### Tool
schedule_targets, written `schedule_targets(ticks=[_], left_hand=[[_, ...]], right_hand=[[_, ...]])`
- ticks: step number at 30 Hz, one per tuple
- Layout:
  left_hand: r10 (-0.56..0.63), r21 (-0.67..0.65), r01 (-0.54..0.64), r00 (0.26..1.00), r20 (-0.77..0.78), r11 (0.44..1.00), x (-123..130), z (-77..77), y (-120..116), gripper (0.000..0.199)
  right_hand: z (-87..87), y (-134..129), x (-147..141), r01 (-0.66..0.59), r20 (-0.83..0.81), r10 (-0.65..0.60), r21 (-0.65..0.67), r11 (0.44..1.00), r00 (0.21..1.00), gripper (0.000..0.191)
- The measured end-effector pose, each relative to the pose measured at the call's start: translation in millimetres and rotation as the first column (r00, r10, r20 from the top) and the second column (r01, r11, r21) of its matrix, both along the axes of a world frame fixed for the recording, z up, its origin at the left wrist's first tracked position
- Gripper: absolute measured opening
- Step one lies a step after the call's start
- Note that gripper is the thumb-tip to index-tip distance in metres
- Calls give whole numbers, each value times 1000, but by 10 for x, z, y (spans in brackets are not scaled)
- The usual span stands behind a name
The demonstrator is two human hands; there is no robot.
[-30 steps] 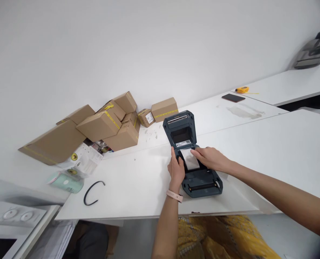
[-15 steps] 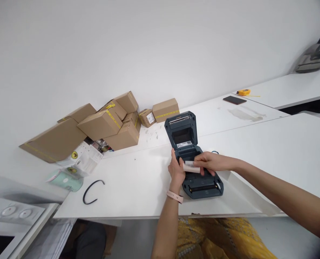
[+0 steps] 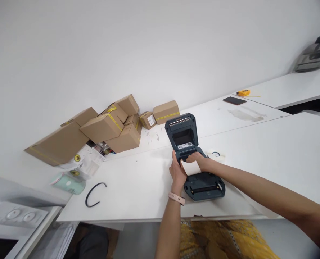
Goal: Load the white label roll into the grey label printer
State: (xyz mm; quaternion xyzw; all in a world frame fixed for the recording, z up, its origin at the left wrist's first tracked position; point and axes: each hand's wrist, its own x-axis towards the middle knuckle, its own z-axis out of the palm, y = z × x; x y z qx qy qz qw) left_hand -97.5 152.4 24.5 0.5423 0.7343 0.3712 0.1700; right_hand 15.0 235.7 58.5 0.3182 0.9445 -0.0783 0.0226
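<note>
A dark blue-grey label printer [image 3: 204, 194] rests on the white table with its lid [image 3: 183, 136] tilted up. My left hand [image 3: 177, 173] grips the printer's left side wall, fingers along the outside and thumb at the inner edge. Inside the compartment, my right hand [image 3: 197, 160] is closed on a white label roll [image 3: 191, 168], fingertips pointing toward the hinge. A strip of its paper hangs over the front of the roll. The roll's core and most of my right fingers are hidden.
Cardboard boxes [image 3: 103, 128] are piled at the back left. A black headband-like loop [image 3: 86, 198] and a mint-green pouch [image 3: 69, 183] lie at left. A phone [image 3: 234, 100] and yellow tape measure [image 3: 243, 92] lie at the back right. The table's front edge [image 3: 116, 219] runs below the printer.
My right hand has moved with the label roll deeper into the compartment, toward the hinge, and the paper now faces me more broadly. My left hand stays at the printer's side.
</note>
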Motion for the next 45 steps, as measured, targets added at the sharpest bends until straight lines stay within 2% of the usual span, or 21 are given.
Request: schedule_targets(ticks=[3, 5, 7, 9, 11, 14, 16, 18, 20, 22, 24, 26, 27, 29, 33, 35, 36, 38, 42, 45], left_hand=[[13, -6, -14, 1000, -18, 1000, 1, -3, 26, 62], [19, -7, -19, 1000, -14, 1000, 6, 2, 40, 60], [44, -10, -44, 999, -1, 999, 13, 8, 51, 59], [47, -17, -47, 999, -4, 999, 16, 10, 62, 58], [51, -37, -51, 999, -9, 998, 12, 5, 78, 57], [69, -49, -70, 997, -16, 996, -2, -10, 104, 58], [75, -65, -77, 997, -19, 995, -9, -16, 114, 59], [77, -67, -79, 997, -23, 995, -11, -20, 116, 59], [80, -59, -82, 996, -28, 995, -9, -22, 115, 58], [74, -56, -76, 997, -27, 996, -3, -21, 112, 59], [62, -54, -63, 998, -19, 997, 4, -13, 106, 59], [54, -52, -55, 999, -6, 997, 14, 3, 92, 58], [54, -52, -54, 999, -2, 997, 19, 12, 83, 57], [50, -51, -50, 999, -4, 997, 30, 26, 65, 57], [47, -31, -47, 999, -7, 998, 43, 24, 43, 57], [55, -19, -55, 998, 0, 998, 42, 12, 42, 55], [55, -15, -55, 998, 0, 998, 40, 7, 42, 55], [50, -18, -50, 999, -5, 999, 33, 0, 45, 55], [32, -37, -32, 999, -11, 999, 21, 4, 49, 56], [16, -31, -16, 1000, -8, 999, 21, 5, 46, 55]], right_hand=[[251, -32, 363, -9, -59, 3, -103, 995, 998, 24], [449, -121, 739, -71, -234, 20, -212, 975, 972, 32], [607, -285, 1143, -212, -559, -50, -394, 894, 828, 38], [694, -496, 1495, -356, -744, -159, -482, 801, 649, 43], [707, -700, 1745, -442, -816, -247, -507, 740, 522, 45], [653, -924, 1924, -559, -862, -361, -506, 656, 356, 46], [628, -1025, 1942, -620, -854, -440, -510, 596, 280, 43], [638, -1101, 1914, -640, -821, -511, -538, 548, 253, 38], [683, -1135, 1877, -625, -793, -549, -574, 529, 264, 35], [734, -1090, 1865, -566, -798, -509, -594, 572, 322, 34], [742, -937, 1901, -413, -814, -418, -570, 710, 404, 36], [653, -683, 1993, -166, -800, -367, -490, 856, 475, 38], [561, -533, 2056, -31, -784, -384, -455, 890, 488, 38], [294, -231, 2197, 104, -734, -467, -483, 869, 494, 43], [-323, 194, 2411, 149, -582, -583, -623, 768, 567, 63], [-506, 289, 2446, 152, -535, -590, -650, 745, 605, 67], [-543, 318, 2451, 152, -521, -590, -656, 739, 617, 67], [-508, 361, 2467, 144, -508, -588, -667, 731, 630, 67], [-171, 412, 2634, 32, -527, -557, -707, 706, 642, 66], [43, 392, 2815, -77, -521, -545, -765, 639, 656, 65]])
